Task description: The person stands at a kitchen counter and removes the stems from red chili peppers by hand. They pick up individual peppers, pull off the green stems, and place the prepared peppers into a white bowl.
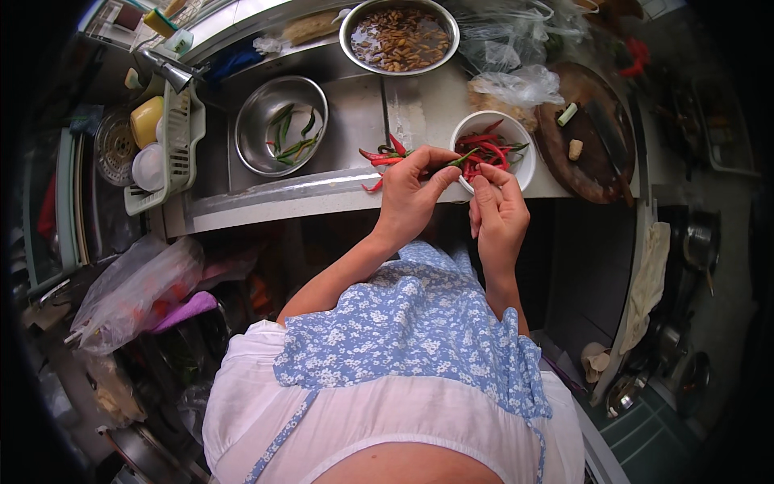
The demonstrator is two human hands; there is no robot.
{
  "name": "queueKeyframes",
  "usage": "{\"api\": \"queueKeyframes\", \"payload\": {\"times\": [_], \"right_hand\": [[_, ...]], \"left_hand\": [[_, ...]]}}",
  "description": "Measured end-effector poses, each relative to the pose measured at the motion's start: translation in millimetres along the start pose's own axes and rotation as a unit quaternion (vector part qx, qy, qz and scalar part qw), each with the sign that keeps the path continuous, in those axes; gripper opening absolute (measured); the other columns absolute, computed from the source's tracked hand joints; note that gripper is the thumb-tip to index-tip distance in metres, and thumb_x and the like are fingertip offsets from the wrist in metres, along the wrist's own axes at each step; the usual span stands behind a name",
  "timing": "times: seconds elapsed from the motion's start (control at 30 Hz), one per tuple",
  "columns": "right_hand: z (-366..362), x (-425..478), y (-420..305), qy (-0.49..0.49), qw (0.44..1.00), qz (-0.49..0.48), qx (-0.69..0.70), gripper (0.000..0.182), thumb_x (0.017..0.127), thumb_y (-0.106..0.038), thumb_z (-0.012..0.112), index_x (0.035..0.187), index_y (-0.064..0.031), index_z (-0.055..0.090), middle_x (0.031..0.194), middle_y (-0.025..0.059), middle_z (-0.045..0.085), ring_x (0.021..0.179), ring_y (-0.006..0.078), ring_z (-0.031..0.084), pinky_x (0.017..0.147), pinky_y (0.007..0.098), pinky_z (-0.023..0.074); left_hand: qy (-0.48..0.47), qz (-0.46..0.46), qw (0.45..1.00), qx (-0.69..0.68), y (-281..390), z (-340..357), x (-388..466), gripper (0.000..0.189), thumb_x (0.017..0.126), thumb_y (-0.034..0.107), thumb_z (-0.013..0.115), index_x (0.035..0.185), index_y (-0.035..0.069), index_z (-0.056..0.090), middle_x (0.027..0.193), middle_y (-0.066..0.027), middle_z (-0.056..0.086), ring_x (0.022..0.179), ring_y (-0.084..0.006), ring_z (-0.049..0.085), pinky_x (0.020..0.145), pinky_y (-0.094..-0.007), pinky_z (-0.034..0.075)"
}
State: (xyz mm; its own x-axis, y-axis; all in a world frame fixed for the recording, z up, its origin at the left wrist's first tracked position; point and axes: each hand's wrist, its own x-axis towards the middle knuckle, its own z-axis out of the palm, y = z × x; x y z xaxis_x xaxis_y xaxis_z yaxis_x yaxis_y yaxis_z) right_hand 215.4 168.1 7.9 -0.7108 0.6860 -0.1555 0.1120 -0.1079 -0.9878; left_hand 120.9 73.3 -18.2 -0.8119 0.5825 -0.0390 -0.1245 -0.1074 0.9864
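My left hand [417, 184] pinches a green chili pepper [464, 158] between thumb and forefinger, over the near left rim of a white bowl [530, 168]. Beside it, my right hand [500, 199] has thumb and forefinger brought close together; whether something thin lies between them is hard to see. Red chili peppers [493, 144], with some green ones, fill the bowl. More red chilies [387, 161] lie on the counter, partly hidden behind my left hand. To the left, a stainless steel bowl [247, 134] holds several green chilies [296, 148].
At the back stands a steel bowl [346, 45] of small brown pieces in liquid. A round wooden chopping board [553, 154] bears a cleaver [604, 133] on the right. Plastic bags [514, 36] lie behind the white bowl. A dish rack [175, 145] borders the sink's left side.
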Motion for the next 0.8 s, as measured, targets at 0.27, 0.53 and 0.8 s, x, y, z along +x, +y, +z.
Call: {"api": "queueKeyframes", "payload": {"times": [0.27, 0.53, 0.8], "right_hand": [[0.6, 0.8, 5.4, -0.007, 0.997, -0.045, -0.059, 0.018, 0.093, -0.009, 0.061, 0.107, 0.0009, 0.066, 0.060, -0.0069, 0.050, 0.055, -0.0007, 0.042, 0.048, 0.0188, 0.0319], [0.9, 3.0, 5.2, -0.001, 0.995, -0.057, -0.082, 0.018, 0.092, -0.008, 0.062, 0.106, 0.0016, 0.066, 0.059, -0.0050, 0.052, 0.055, -0.0003, 0.043, 0.048, 0.0199, 0.0346], [1.8, 4.0, 4.0, 0.011, 0.988, -0.089, -0.122, 0.015, 0.092, -0.008, 0.062, 0.101, 0.0017, 0.066, 0.060, -0.0025, 0.055, 0.054, 0.0006, 0.046, 0.048, 0.0205, 0.0363]], "left_hand": [[0.024, 0.006, 1.000, -0.006, -1.1, 0.4, 0.6, 0.017, 0.083, 0.004, 0.070, 0.098, -0.003, 0.064, 0.088, -0.0055, 0.069, 0.079, -0.0080, 0.063, 0.071, -0.0229, 0.051], [0.027, 0.053, 0.995, 0.080, 6.3, 0.4, 0.7, 0.016, 0.081, 0.002, 0.071, 0.095, -0.002, 0.064, 0.086, -0.0081, 0.069, 0.080, -0.0118, 0.066, 0.072, -0.0250, 0.052], [0.023, 0.070, 0.992, 0.100, 6.1, 1.5, 1.3, 0.017, 0.079, 0.002, 0.072, 0.094, -0.002, 0.065, 0.086, -0.0093, 0.069, 0.080, -0.0158, 0.068, 0.072, -0.0271, 0.052]]}}
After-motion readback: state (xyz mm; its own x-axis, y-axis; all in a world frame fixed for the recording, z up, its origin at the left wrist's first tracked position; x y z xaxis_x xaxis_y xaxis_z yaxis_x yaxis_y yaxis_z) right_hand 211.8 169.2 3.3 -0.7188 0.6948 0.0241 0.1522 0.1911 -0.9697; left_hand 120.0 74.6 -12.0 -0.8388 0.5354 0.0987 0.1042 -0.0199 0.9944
